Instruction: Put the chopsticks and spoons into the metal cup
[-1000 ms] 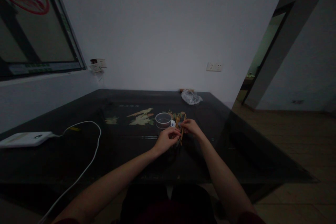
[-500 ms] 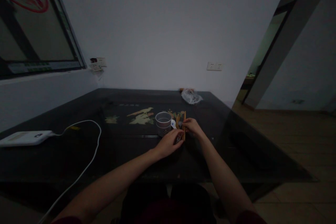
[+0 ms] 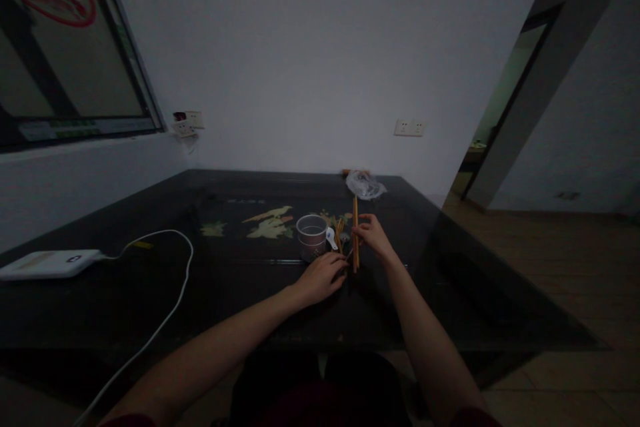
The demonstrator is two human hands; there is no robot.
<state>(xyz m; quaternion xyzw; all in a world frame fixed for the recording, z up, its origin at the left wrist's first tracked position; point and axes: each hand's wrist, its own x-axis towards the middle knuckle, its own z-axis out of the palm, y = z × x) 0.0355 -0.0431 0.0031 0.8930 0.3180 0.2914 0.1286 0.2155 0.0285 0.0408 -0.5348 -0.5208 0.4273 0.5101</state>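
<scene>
Two wooden chopsticks stand nearly upright in the view, pinched around the middle by my right hand. My left hand lies low over the near end of a small pile of utensils, its fingers curled down; what they grip is hidden. In that pile are more chopsticks, a white spoon with a blue mark, and a metal piece partly covered by my hands. A clear plastic cup stands upright just left of the pile, beyond my left hand.
A crumpled clear plastic bag lies at the table's far edge by the wall. On the left, a white power bank trails a white cable over the near edge. The dark table has a glossy top with a bird picture.
My right hand has moved slightly right with the chopsticks, away from the pile. My left fingers have come off those chopsticks and stay over the pile. The cup has not moved.
</scene>
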